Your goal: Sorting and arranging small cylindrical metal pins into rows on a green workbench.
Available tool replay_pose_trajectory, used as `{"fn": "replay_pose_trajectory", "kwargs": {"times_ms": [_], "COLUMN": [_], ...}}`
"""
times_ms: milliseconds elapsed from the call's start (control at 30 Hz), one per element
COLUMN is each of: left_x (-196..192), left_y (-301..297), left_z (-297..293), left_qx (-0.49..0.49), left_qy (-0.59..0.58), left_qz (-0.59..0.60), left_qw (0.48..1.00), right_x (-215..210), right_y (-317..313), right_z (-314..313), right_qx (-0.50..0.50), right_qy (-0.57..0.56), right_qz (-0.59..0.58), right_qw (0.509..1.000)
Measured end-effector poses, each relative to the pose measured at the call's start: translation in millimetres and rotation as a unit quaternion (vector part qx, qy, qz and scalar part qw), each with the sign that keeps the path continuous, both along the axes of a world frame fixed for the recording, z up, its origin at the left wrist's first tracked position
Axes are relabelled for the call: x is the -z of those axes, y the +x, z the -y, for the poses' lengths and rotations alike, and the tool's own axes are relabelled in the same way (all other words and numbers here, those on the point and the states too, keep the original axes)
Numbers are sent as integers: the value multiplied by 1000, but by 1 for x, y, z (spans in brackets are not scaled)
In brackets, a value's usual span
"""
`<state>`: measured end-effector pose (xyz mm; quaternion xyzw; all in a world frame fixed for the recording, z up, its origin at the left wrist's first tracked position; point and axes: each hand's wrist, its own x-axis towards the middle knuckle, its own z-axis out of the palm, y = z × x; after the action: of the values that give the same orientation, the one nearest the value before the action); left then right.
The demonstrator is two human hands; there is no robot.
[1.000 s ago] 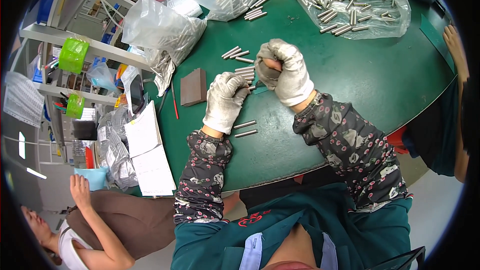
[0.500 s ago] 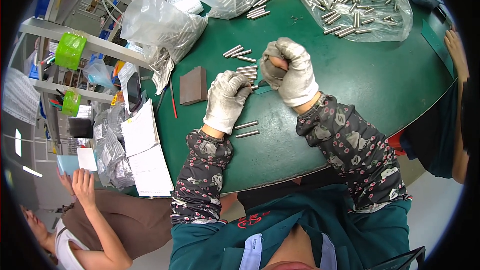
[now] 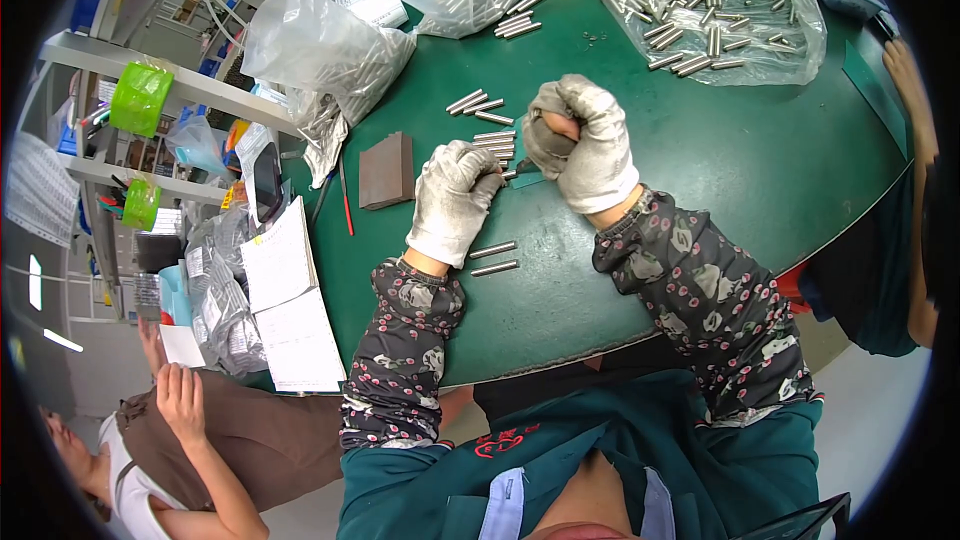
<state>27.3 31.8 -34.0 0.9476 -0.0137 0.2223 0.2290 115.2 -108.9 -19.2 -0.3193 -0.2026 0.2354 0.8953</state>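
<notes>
Both my hands wear whitish work gloves, fingertips bare. My left hand [image 3: 452,200] is closed in a pinch at the end of a short metal pin [image 3: 510,175], which lies on the green table. My right hand [image 3: 585,145] is a fist around a slim dark tool; its narrow tip [image 3: 527,168] points at that pin, and I cannot tell its kind. Just beyond my left fingers lies a row of pins [image 3: 494,139]. Two loose pins [image 3: 494,258] lie nearer me. A brown rectangular block [image 3: 386,171] sits left of my left hand.
More pins [image 3: 480,107] lie beyond the row. Plastic bags of pins [image 3: 330,45] stand at the far left, and an open bag [image 3: 735,25] spreads at the far right. A red pen [image 3: 346,198] and open notebook [image 3: 290,290] lie left. Co-workers are at both sides.
My hands stay nearly still at the pin. The co-worker at left has moved their hands apart, and the light-blue item there has shifted up. The co-worker's hand at right has moved slightly.
</notes>
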Motion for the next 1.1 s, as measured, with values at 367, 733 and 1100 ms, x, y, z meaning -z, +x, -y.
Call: {"fn": "replay_pose_trajectory", "kwargs": {"times_ms": [367,733,1100], "left_x": [-3,2,-4], "left_y": [1,5,-1], "left_z": [-2,-2,0], "left_qx": [4,14,-4], "left_qy": [47,53,35], "left_qz": [-9,21,-10], "left_qw": [999,998,999], "right_x": [-10,-1,-9], "right_y": [-9,-8,3], "right_z": [-5,-10,8], "right_qx": [-11,24,-26], "right_qy": [-69,-77,-33], "right_qz": [124,280,68], "right_qw": [990,957,997]}}
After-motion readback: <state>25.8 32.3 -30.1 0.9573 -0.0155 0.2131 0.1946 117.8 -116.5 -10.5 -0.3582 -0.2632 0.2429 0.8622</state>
